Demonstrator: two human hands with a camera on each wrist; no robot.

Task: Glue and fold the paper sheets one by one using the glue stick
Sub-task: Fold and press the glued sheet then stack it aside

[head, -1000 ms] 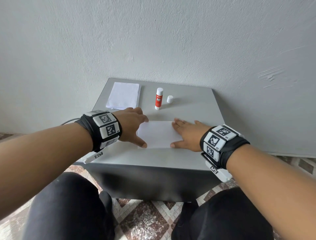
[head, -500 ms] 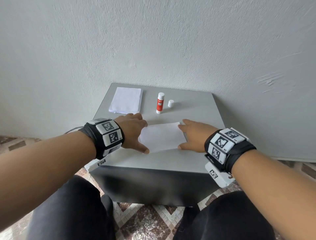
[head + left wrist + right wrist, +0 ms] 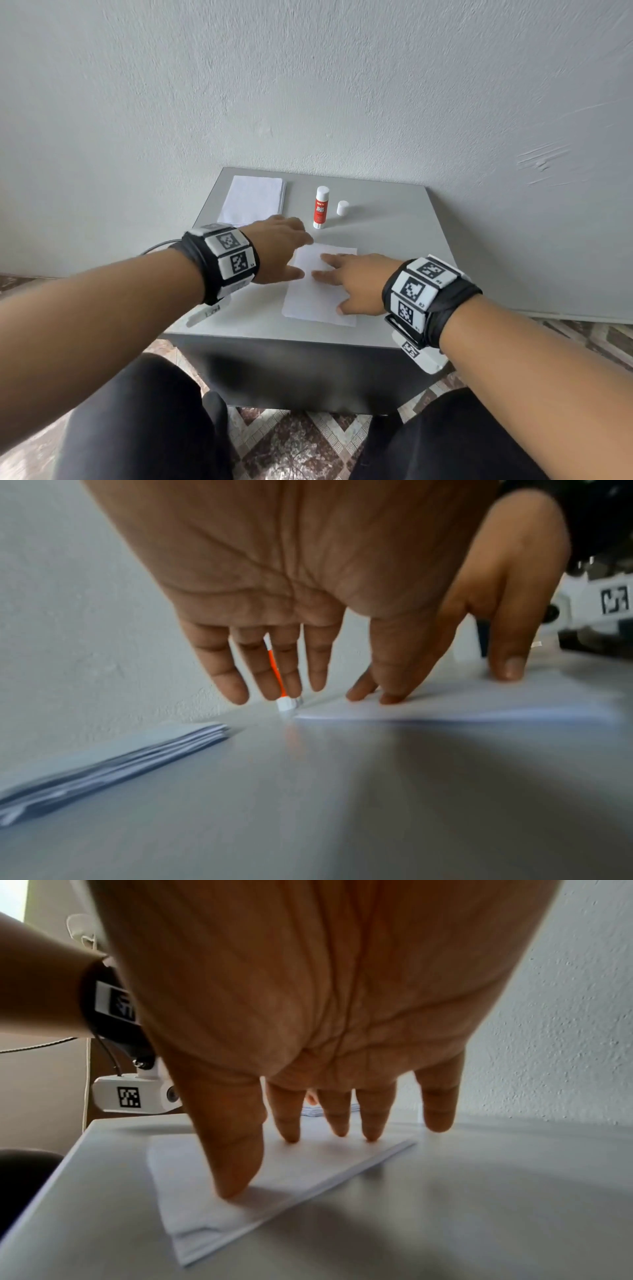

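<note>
A folded white sheet lies lengthwise near the middle of the grey table. My right hand lies flat on it with fingers spread, and its fingertips and thumb press the sheet. My left hand has straight fingers at the sheet's far left corner, its thumb touching the paper. The uncapped red and white glue stick stands upright behind the sheet, with its white cap beside it. It shows between my left fingers as the glue stick.
A stack of white sheets lies at the table's back left corner, the same stack near my left wrist. A plastered wall rises right behind the table. My knees and a patterned floor are below the front edge.
The sheet has turned from lying crosswise to lying lengthwise. My right hand has moved from its right edge onto its top. My left hand stays at the left edge.
</note>
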